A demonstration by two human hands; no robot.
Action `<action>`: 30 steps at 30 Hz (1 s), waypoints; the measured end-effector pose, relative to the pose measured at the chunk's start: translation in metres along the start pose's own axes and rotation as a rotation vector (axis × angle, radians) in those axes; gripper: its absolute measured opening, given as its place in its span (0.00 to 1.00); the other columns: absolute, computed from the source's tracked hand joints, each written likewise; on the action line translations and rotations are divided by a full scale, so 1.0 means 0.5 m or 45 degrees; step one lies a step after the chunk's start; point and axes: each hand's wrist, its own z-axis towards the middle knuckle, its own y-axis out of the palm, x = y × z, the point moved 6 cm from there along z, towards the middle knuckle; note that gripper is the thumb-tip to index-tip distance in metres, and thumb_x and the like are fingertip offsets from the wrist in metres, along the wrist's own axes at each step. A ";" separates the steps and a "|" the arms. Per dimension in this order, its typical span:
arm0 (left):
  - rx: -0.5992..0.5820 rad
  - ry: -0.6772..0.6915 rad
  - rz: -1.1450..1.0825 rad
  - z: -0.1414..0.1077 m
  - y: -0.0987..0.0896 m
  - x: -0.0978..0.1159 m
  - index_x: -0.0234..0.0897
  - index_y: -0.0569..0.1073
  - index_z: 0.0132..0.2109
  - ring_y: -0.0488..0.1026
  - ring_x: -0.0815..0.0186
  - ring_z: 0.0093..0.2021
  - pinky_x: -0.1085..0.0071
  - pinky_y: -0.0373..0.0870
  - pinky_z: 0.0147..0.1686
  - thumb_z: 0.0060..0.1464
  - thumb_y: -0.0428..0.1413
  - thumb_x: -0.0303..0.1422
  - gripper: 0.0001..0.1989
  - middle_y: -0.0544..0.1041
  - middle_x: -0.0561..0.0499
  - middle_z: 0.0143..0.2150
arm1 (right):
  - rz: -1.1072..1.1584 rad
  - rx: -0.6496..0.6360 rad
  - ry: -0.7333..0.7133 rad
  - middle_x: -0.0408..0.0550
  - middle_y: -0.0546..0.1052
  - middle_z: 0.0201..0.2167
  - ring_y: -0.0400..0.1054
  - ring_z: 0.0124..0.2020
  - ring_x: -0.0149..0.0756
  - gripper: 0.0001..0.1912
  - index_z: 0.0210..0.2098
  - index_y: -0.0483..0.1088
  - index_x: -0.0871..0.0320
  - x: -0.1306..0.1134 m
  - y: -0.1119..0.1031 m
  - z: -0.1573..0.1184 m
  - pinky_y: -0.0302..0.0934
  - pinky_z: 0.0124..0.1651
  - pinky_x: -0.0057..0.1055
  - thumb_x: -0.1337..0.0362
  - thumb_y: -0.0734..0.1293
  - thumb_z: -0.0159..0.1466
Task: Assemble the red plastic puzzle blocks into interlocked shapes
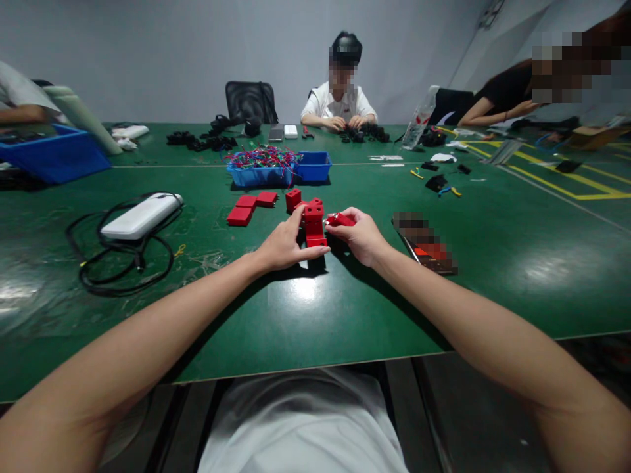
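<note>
head-worn view | faces forward, down across table (296, 328) | hands (283, 244) (363, 238) near | outer edges perhaps lens-stretched

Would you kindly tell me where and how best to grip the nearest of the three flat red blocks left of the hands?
I would pinch the nearest flat red block by its left and right sides, coming from above its near edge. It lies flat with that edge unobstructed, while the next flat red block sits close behind its far edge.

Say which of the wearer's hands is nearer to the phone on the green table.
Right. The right hand, holding a red piece, is just left of the phone; the left hand is farther left, against the red block.
</note>
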 end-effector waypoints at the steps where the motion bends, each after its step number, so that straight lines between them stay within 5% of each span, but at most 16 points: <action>1: -0.004 0.001 0.001 0.000 0.000 0.000 0.31 0.51 0.68 0.71 0.44 0.60 0.49 0.65 0.60 0.46 0.63 0.54 0.52 0.70 0.32 0.62 | -0.020 0.002 -0.019 0.36 0.74 0.24 0.68 0.28 0.30 0.21 0.29 0.65 0.56 -0.001 0.000 0.000 0.62 0.34 0.28 0.72 0.76 0.39; 11: 0.002 0.035 -0.007 0.000 -0.001 0.004 0.33 0.51 0.68 0.70 0.45 0.61 0.50 0.65 0.61 0.47 0.63 0.52 0.50 0.70 0.34 0.61 | -0.017 0.003 0.003 0.37 0.74 0.25 0.67 0.26 0.29 0.17 0.30 0.66 0.57 -0.010 0.008 -0.007 0.60 0.31 0.27 0.67 0.75 0.43; 25: -0.008 -0.002 0.014 0.001 0.000 0.000 0.30 0.51 0.68 0.70 0.44 0.60 0.49 0.67 0.59 0.47 0.63 0.54 0.52 0.70 0.32 0.61 | -0.185 0.029 -0.051 0.40 0.77 0.27 0.67 0.28 0.30 0.15 0.29 0.69 0.58 -0.016 0.006 -0.008 0.60 0.32 0.27 0.79 0.65 0.43; 30: -0.011 -0.006 0.012 0.000 0.001 -0.002 0.31 0.51 0.68 0.71 0.44 0.60 0.49 0.67 0.59 0.46 0.63 0.54 0.52 0.71 0.33 0.60 | 0.020 0.103 0.066 0.39 0.74 0.25 0.66 0.25 0.29 0.17 0.29 0.65 0.57 -0.014 0.005 -0.010 0.60 0.28 0.25 0.80 0.62 0.41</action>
